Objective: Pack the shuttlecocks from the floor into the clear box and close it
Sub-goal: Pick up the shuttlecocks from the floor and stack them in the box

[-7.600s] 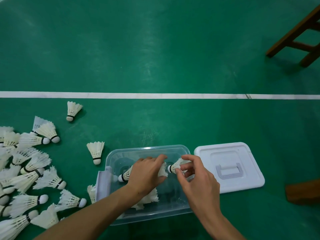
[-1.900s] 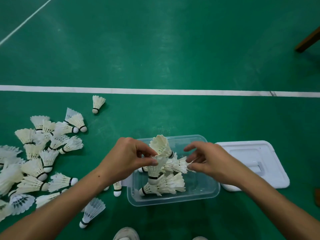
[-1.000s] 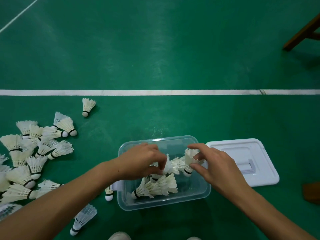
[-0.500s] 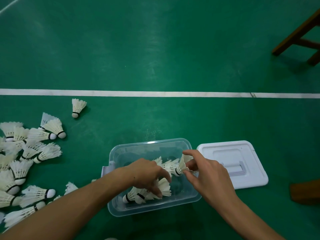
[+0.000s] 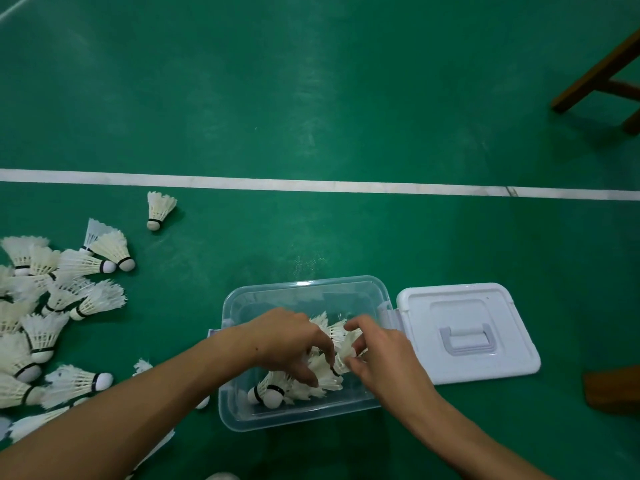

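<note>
Clear box: both hands inside. Left hand, right hand each pinch shuttlecocks; best nested cork-first, feathers uncrushed.

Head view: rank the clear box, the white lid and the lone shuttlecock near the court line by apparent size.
1. clear box and white lid: footprints look alike, so no ranking between them.
2. lone shuttlecock: plainly smallest, though it lies farther from the camera.

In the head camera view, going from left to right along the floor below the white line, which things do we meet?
Pile of white feather shuttlecocks → clear plastic box → flat white plastic lid with a handle → brown wooden piece at the right edge.
</note>
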